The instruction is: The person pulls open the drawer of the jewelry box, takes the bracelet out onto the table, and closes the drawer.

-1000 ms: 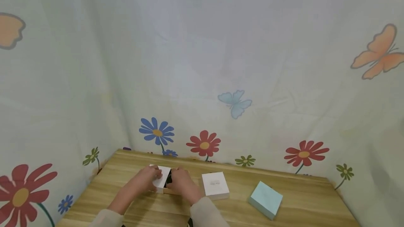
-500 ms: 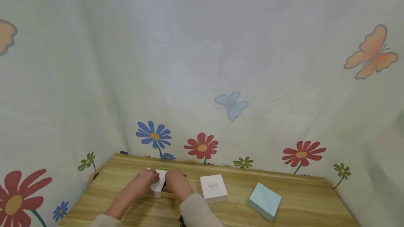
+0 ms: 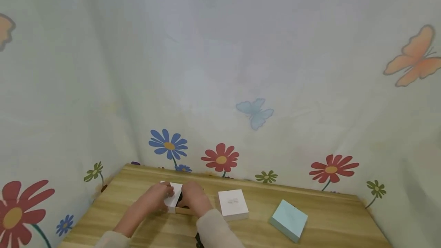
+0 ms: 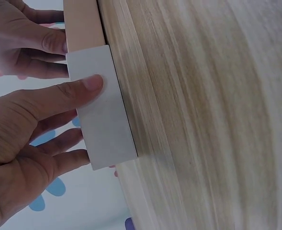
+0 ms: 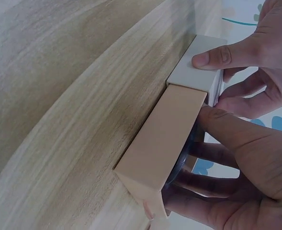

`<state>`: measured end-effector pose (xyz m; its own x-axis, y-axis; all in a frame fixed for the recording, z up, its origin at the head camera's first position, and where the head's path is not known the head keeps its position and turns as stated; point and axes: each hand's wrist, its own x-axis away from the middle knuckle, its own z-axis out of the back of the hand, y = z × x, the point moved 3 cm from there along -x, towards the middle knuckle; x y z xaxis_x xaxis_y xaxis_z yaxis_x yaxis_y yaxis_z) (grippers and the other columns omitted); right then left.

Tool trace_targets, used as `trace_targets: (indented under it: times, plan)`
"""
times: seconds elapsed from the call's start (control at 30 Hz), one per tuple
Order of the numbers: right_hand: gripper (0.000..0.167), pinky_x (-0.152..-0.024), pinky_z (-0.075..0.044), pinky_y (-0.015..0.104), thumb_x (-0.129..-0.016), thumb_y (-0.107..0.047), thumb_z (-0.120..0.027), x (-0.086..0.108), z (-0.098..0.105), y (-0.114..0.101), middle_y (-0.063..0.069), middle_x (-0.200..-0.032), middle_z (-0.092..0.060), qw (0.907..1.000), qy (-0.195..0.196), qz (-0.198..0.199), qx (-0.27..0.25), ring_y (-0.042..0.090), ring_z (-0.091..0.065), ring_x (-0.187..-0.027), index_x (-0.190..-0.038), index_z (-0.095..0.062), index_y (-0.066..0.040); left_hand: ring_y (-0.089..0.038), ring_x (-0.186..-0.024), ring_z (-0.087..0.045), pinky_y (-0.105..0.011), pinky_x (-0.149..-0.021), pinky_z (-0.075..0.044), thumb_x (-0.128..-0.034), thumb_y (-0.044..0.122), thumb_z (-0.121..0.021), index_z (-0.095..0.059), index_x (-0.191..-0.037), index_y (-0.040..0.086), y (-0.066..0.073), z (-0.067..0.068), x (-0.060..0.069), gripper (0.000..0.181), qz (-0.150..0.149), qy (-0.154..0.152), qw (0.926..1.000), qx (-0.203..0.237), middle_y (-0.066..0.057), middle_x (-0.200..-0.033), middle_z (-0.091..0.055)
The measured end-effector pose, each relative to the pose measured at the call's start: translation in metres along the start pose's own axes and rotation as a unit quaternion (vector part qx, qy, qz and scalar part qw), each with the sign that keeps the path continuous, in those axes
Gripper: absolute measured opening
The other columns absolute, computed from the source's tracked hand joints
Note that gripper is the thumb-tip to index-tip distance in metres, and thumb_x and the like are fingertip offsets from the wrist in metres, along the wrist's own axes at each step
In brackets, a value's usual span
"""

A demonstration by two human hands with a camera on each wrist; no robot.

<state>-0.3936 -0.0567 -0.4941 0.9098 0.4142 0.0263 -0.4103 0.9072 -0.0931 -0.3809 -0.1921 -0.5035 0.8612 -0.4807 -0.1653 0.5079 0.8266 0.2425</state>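
Observation:
In the head view my left hand (image 3: 156,196) grips a white box sleeve (image 4: 105,110) on the table, thumb on its side wall and fingers behind. A tan inner tray (image 5: 162,134) sticks out of the sleeve to the right. My right hand (image 3: 194,198) reaches into this tray from above. In the right wrist view its thumb and bent fingers hold a dark, smooth, rounded thing (image 5: 184,155) inside the tray; its kind cannot be told, as the hand and tray wall hide most of it.
To the right stands a white box (image 3: 233,204) with small print on its lid. Farther right lies a pale blue box (image 3: 289,219), turned at an angle. The wooden table (image 3: 330,221) meets a flower-and-butterfly curtain (image 3: 293,137) at its back edge.
My right hand has gone deeper over the tray, and less of the dark thing shows. More of the tray's front wall is visible. My left hand keeps its grip on the sleeve.

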Motion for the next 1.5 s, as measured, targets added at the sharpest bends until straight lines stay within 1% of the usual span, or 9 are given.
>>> trace_targets:
  times: [0.13,0.3,0.47,0.73,0.97,1.07,1.23,1.3,1.5]
  plan:
    - [0.034,-0.062,-0.043,0.021,-0.076,-0.037,-0.090,0.004,0.003,-0.002,-0.002,-0.069,-0.059,0.9995,0.010,-0.003,-0.031,0.010,-0.048,-0.064,-0.082,-0.073,-0.008,-0.024,-0.083,-0.062,-0.043,-0.078,-0.055,-0.0533,-0.001,-0.096,-0.072,-0.089,0.002,-0.001,0.000,0.001,0.043,0.014,-0.003,0.9999,0.001,-0.004,-0.091,-0.065]
    - [0.033,-0.062,-0.045,0.022,-0.076,-0.035,-0.091,0.000,0.006,-0.001,-0.001,-0.071,-0.061,0.9994,0.018,-0.007,-0.029,0.010,-0.050,-0.064,-0.082,-0.073,-0.008,-0.023,-0.082,-0.062,-0.042,-0.077,-0.055,-0.0536,0.000,-0.096,-0.071,-0.088,0.004,-0.003,0.002,-0.003,0.042,0.010,0.002,1.0000,0.000,-0.004,-0.090,-0.065]
    - [0.033,-0.062,-0.044,0.023,-0.077,-0.035,-0.089,-0.001,0.008,0.001,-0.001,-0.070,-0.060,0.9995,0.009,-0.011,-0.028,0.010,-0.048,-0.064,-0.080,-0.072,-0.008,-0.023,-0.083,-0.063,-0.041,-0.077,-0.055,-0.0545,0.001,-0.096,-0.072,-0.088,0.004,-0.002,0.003,-0.005,0.041,0.015,0.000,0.9999,0.004,-0.003,-0.091,-0.065]
    - [0.033,-0.060,-0.043,0.025,-0.075,-0.034,-0.090,-0.001,0.007,0.007,-0.002,-0.070,-0.057,0.9980,0.000,-0.027,-0.057,0.012,-0.047,-0.063,-0.079,-0.070,-0.008,-0.023,-0.084,-0.063,-0.042,-0.078,-0.055,-0.0563,0.002,-0.096,-0.073,-0.091,0.003,-0.002,-0.001,-0.007,0.042,0.014,-0.002,0.9999,0.004,-0.003,-0.093,-0.066]
    - [0.029,-0.058,-0.041,0.027,-0.076,-0.031,-0.089,0.001,0.007,0.018,-0.004,-0.070,-0.057,0.9930,-0.018,-0.041,-0.109,0.014,-0.046,-0.062,-0.078,-0.068,-0.012,-0.025,-0.087,-0.064,-0.044,-0.081,-0.055,-0.0564,0.001,-0.096,-0.073,-0.091,0.004,0.001,-0.002,-0.012,0.042,0.015,-0.002,0.9999,0.006,-0.004,-0.094,-0.066]
    - [0.027,-0.058,-0.040,0.027,-0.077,-0.030,-0.089,0.002,0.010,0.021,-0.004,-0.071,-0.057,0.9908,-0.017,-0.041,-0.128,0.014,-0.047,-0.062,-0.079,-0.069,-0.012,-0.025,-0.087,-0.064,-0.044,-0.081,-0.055,-0.0564,0.000,-0.096,-0.072,-0.091,0.004,0.003,-0.001,-0.014,0.042,0.026,-0.005,0.9996,0.008,-0.004,-0.095,-0.066]
    - [0.027,-0.057,-0.039,0.027,-0.078,-0.028,-0.089,0.005,0.015,0.025,-0.004,-0.070,-0.056,0.9899,-0.005,-0.036,-0.137,0.013,-0.046,-0.062,-0.079,-0.068,-0.012,-0.025,-0.087,-0.064,-0.045,-0.081,-0.055,-0.0568,-0.001,-0.095,-0.072,-0.092,0.003,0.006,0.002,-0.018,0.042,0.024,-0.001,0.9996,0.011,-0.004,-0.095,-0.066]
    - [0.026,-0.056,-0.039,0.027,-0.078,-0.028,-0.088,0.007,0.014,0.024,-0.004,-0.068,-0.056,0.9906,0.002,-0.032,-0.133,0.013,-0.045,-0.060,-0.078,-0.067,-0.012,-0.026,-0.087,-0.064,-0.045,-0.081,-0.055,-0.0565,-0.001,-0.095,-0.072,-0.092,0.003,0.006,0.003,-0.017,0.042,0.016,-0.001,0.9999,0.004,-0.005,-0.094,-0.066]
    - [0.026,-0.058,-0.042,0.024,-0.080,-0.032,-0.087,0.014,0.001,0.016,-0.007,-0.069,-0.060,0.9928,-0.005,-0.008,-0.119,0.010,-0.047,-0.061,-0.088,-0.072,-0.013,-0.026,-0.086,-0.063,-0.044,-0.081,-0.055,-0.0546,0.002,-0.097,-0.072,-0.090,0.003,0.002,-0.002,-0.005,0.043,0.021,-0.013,0.9997,-0.001,-0.004,-0.093,-0.065]
